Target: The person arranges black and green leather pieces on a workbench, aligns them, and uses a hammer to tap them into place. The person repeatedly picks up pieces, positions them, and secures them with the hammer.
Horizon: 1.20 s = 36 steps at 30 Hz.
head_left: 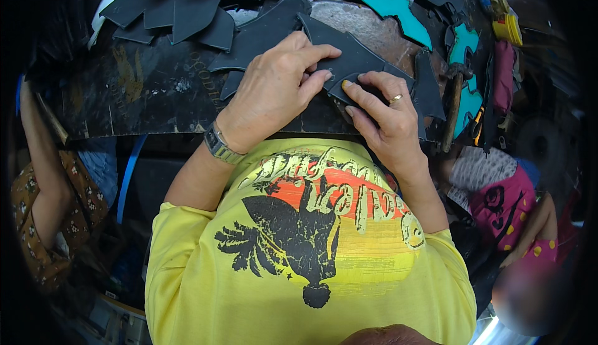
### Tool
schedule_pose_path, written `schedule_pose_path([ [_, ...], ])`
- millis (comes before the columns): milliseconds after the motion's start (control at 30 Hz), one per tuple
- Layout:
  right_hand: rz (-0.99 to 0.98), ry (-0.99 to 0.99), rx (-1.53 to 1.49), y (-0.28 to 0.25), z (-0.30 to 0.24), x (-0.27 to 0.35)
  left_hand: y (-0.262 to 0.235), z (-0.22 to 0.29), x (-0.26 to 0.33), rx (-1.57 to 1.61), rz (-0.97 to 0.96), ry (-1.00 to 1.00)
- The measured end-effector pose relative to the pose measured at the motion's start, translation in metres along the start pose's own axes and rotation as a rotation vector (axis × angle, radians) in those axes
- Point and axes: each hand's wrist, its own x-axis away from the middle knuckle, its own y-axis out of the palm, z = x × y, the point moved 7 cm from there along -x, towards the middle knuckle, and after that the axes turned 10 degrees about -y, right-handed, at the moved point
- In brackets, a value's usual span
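Observation:
Before me on the table edge lies a dark grey, curved, flat cut piece (330, 35), shaped like a shoe upper. My left hand (271, 80), with a watch on its wrist, holds it down. Its index finger stretches over the surface, the thumb touches close by, and the other fingers curl in. At the near edge of this piece my right hand (390, 109), wearing a ring, pinches with index finger and thumb. Whether anything small is between those fingertips is hidden. Another dark piece (268, 24) lies just beyond my left hand.
Overlapping dark pieces (187, 18) cover the far left. Teal cut pieces (402, 18) lie beyond a grey slab (380, 30) and along the right. A wooden-handled hammer (456, 99) rests at the right, near a yellow-handled tool (478, 124). Other people sit on both sides below the black table (162, 89).

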Motion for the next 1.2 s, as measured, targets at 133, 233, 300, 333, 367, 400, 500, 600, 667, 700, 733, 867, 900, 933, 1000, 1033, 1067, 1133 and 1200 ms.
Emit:
schedule_pose_path([
  [133, 0.017, -0.01, 0.046, 0.002, -0.003, 0.004, 0.001, 0.003, 0.006, -0.057, -0.012, -0.035],
  [233, 0.028, -0.006, -0.042, 0.001, 0.0, 0.009, 0.001, 0.013, 0.01, -0.131, 0.046, 0.008],
  [300, 0.024, 0.017, -0.099, -0.002, 0.007, 0.014, 0.008, 0.018, 0.013, -0.207, 0.06, 0.005],
  [333, 0.064, 0.06, -0.229, -0.006, 0.014, 0.018, 0.011, 0.027, 0.014, -0.285, 0.085, 0.117],
  [367, 0.076, 0.127, -0.361, -0.009, 0.021, 0.022, 0.015, 0.035, 0.015, -0.363, 0.109, 0.223],
  [400, 0.097, 0.178, -0.505, -0.012, 0.028, 0.027, 0.018, 0.042, 0.018, -0.44, 0.137, 0.325],
  [500, 0.413, 0.331, -0.368, -0.049, 0.055, 0.046, 0.037, 0.051, 0.019, -0.507, 0.007, 0.477],
  [600, 0.544, 0.44, -0.085, -0.079, 0.074, 0.063, 0.042, 0.055, 0.015, -0.495, -0.071, 0.467],
  [667, 0.397, 0.479, 0.128, -0.08, 0.08, 0.066, 0.046, 0.058, 0.006, -0.477, -0.1, 0.427],
  [700, 0.313, 0.496, 0.226, -0.077, 0.083, 0.067, 0.054, 0.058, 0.001, -0.541, -0.12, 0.403],
  [733, 0.224, 0.513, 0.322, -0.074, 0.084, 0.069, 0.062, 0.06, -0.004, -0.591, -0.119, 0.386],
  [867, 0.186, 0.495, 0.318, -0.064, 0.085, 0.072, 0.079, 0.061, -0.013, -0.645, -0.083, 0.394],
  [900, 0.194, 0.474, 0.316, -0.064, 0.085, 0.071, 0.081, 0.061, -0.013, -0.667, -0.057, 0.418],
  [933, 0.184, 0.501, 0.312, -0.063, 0.086, 0.073, 0.081, 0.062, -0.012, -0.676, -0.004, 0.455],
  [1000, 0.179, 0.515, 0.293, -0.063, 0.089, 0.073, 0.081, 0.064, -0.012, -0.657, 0.04, 0.5],
  [1033, 0.195, 0.525, 0.271, -0.064, 0.09, 0.072, 0.083, 0.064, -0.012, -0.627, 0.027, 0.509],
  [1067, 0.209, 0.534, 0.25, -0.065, 0.092, 0.072, 0.086, 0.063, -0.014, -0.651, -0.02, 0.49],
  [1133, 0.221, 0.518, 0.221, -0.064, 0.093, 0.071, 0.088, 0.066, -0.018, -0.558, -0.059, 0.453],
  [1200, 0.228, 0.47, 0.206, -0.064, 0.092, 0.069, 0.088, 0.068, -0.026, -0.494, -0.114, 0.399],
])
